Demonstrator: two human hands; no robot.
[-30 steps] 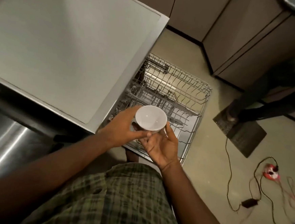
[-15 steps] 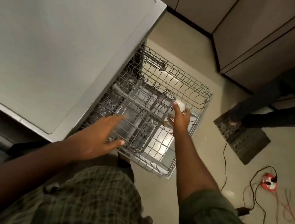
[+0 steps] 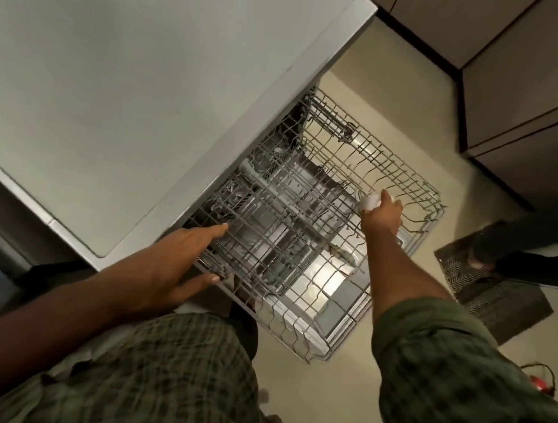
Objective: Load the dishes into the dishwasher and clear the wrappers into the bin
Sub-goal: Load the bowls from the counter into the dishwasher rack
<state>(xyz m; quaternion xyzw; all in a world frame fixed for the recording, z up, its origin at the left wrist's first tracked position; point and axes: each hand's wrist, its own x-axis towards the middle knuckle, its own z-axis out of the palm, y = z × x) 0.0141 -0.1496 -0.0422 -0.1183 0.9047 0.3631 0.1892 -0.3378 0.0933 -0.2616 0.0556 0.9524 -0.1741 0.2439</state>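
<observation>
The dishwasher's wire rack (image 3: 416, 185) is pulled out over the floor below the counter edge. My right hand (image 3: 382, 216) reaches into the rack's far right part, shut on a small white bowl (image 3: 370, 200), which is mostly hidden by my fingers. My left hand (image 3: 180, 263) is open with fingers spread at the rack's near left rim; the thumb lies on the front wire. The rest of the rack looks bare of dishes. No wrappers or bin are in view.
A grey countertop (image 3: 129, 99) overhangs the rack's left side. Brown cabinets (image 3: 531, 81) stand at the back right. Another person's legs (image 3: 534, 254) stand on a dark mat (image 3: 497, 305) right of the rack. A red object with cables (image 3: 541, 382) lies on the floor.
Both hands held the bowl over the rack a second ago. My right hand has carried it alone to the rack's far right, and my left hand has opened and moved to the near rim.
</observation>
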